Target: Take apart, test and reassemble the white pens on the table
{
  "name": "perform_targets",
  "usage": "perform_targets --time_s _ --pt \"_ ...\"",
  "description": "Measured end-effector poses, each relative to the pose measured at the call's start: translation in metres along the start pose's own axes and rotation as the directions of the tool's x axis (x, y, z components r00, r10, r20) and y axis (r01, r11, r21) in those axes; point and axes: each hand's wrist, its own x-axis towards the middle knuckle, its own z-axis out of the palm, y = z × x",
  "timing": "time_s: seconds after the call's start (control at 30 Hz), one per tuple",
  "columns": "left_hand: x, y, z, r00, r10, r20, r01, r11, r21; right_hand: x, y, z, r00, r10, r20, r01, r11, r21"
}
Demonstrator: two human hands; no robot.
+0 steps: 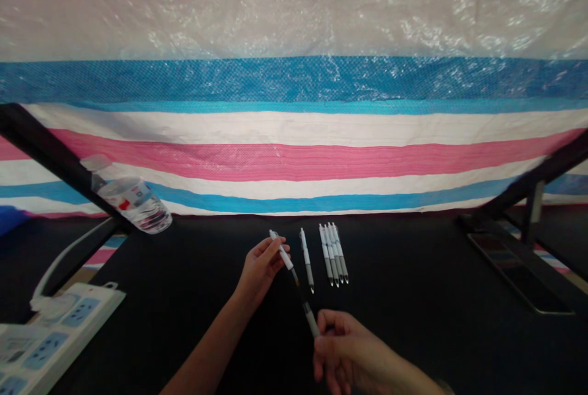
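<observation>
My left hand (263,266) pinches the white upper barrel (283,255) of a ballpoint pen. Between thumb and fingers of my right hand (340,346) is the pen's grey grip section (310,319). The two parts are apart, with a thin dark refill (297,285) showing across the gap between them. Just right of the left hand, a single white and grey pen (307,259) lies on the black table. Further right, several like pens (334,254) lie side by side, tips toward me.
A clear water bottle (138,202) leans at the back left. A white power strip (68,321) with a plugged-in cable lies at the left. On the right is a dark phone (519,272). Striped plastic sheeting (294,162) hangs behind the black table (395,297).
</observation>
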Motion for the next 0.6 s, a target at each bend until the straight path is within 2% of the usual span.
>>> perform_targets --time_s 0.37,0.6 --pt "-0.013 -0.013 0.008 0.971 -0.1 0.216 0.06 0.981 0.183 0.004 0.004 -0.006 0.996 -0.087 -0.032 0.09 0.993 0.079" --pt "-0.015 -0.012 0.007 0.953 -0.124 0.276 0.054 0.968 0.247 0.005 0.004 -0.006 0.997 -0.07 -0.036 0.073 0.992 0.101"
